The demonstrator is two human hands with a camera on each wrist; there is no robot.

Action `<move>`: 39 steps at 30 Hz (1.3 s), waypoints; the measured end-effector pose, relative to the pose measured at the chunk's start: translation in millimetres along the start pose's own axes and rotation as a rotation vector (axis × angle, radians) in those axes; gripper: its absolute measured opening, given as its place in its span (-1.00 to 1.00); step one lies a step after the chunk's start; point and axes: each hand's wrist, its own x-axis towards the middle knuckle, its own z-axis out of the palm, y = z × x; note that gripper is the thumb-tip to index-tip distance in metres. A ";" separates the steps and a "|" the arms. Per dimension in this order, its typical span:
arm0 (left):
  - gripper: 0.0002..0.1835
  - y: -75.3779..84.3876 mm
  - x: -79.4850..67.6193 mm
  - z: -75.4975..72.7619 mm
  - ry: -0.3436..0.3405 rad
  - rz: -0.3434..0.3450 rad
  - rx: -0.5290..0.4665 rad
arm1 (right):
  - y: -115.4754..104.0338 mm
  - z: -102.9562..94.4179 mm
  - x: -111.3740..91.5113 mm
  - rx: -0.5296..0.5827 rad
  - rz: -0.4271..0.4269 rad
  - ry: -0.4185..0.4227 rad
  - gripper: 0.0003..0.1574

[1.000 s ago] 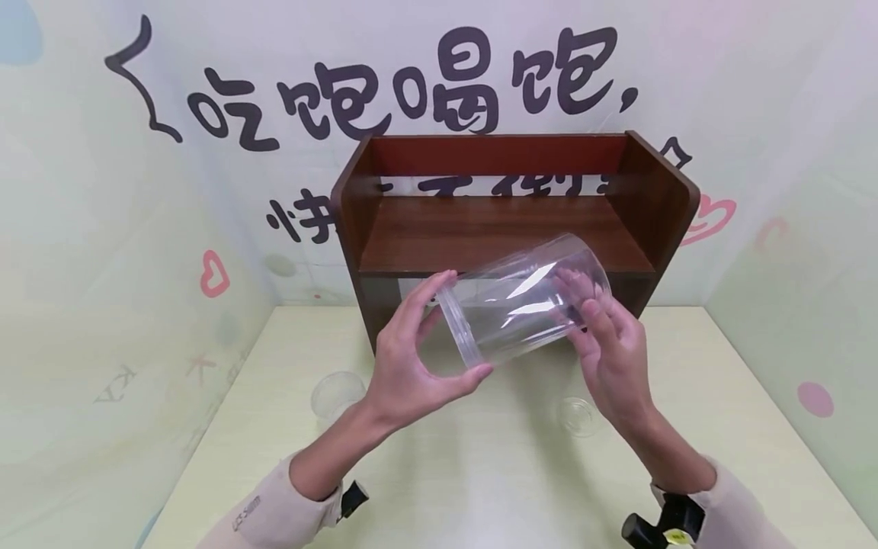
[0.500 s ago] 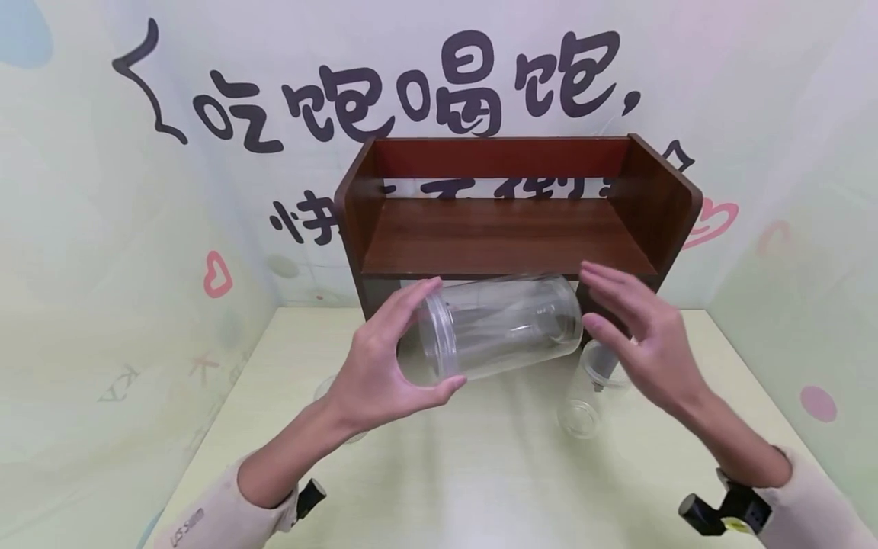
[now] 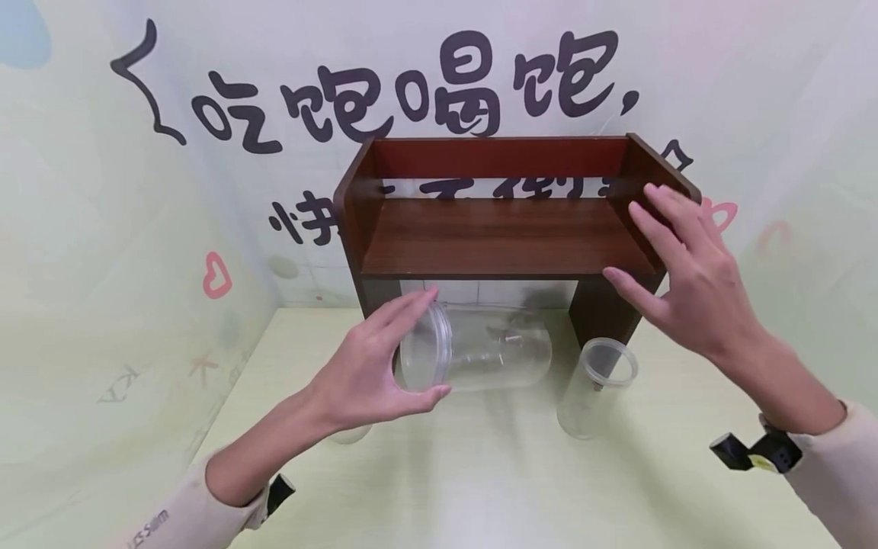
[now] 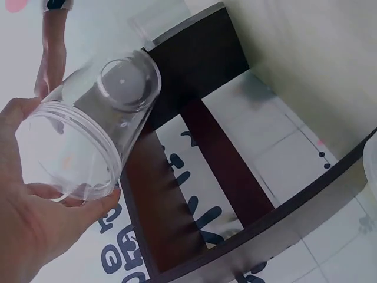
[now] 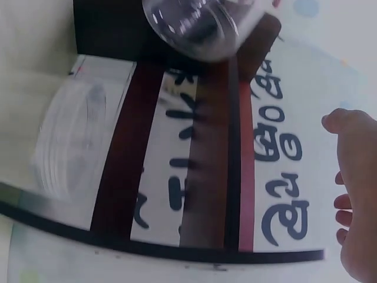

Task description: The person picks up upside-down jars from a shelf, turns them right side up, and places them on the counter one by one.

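A clear plastic jar point(image 3: 490, 347) lies sideways in the air, its ringed rim toward the left. My left hand point(image 3: 373, 358) grips it around that rim, thumb below and fingers above; the left wrist view has the same jar point(image 4: 109, 97) with my left hand point(image 4: 47, 218) at its mouth end. My right hand point(image 3: 700, 274) is raised with fingers spread, in front of the shelf's right side, apart from the jar. Below it a second clear jar point(image 3: 579, 408) stands upright on the table. A further clear round item point(image 3: 353, 435) is mostly hidden behind my left wrist.
A dark brown wooden shelf point(image 3: 507, 236) stands at the back of the pale table point(image 3: 480, 473). Behind it hangs a light backdrop point(image 3: 309, 38) with dark lettering. The standing jar is just in front of the shelf's right leg.
My right hand has let go of the jar's base and moved right and up. My left hand has lowered the jar leftward and brought it nearly level. The standing jar has come into fuller view.
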 end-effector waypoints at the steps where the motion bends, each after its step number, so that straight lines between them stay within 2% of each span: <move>1: 0.19 -1.1 -0.5 0.4 -0.010 0.005 0.011 | 4.4 -0.6 1.2 -0.027 -0.006 -0.006 0.03; 6: 0.19 -5.9 -2.6 2.0 -0.058 0.010 0.056 | 24.8 -2.6 5.9 -0.110 0.033 -0.060 0.12; 13: 0.16 -12.3 -1.7 9.2 -0.167 -0.045 0.070 | 42.9 -1.7 16.0 -0.097 0.064 -0.108 0.25; 19: 0.16 -19.2 0.5 18.8 -0.271 -0.094 0.088 | 48.9 -1.9 20.0 -0.102 0.103 -0.180 0.07; 23: 0.14 -24.5 1.8 26.8 -0.316 -0.103 0.091 | 51.5 -0.8 21.5 -0.095 0.129 -0.201 0.14; 31: 0.06 -33.8 4.7 42.6 -0.401 -0.083 0.138 | 56.8 0.2 20.6 -0.094 0.128 -0.200 0.08; 39: -0.03 -45.0 5.8 57.1 -0.428 -0.057 0.139 | 59.0 5.1 19.9 -0.118 0.085 -0.160 0.00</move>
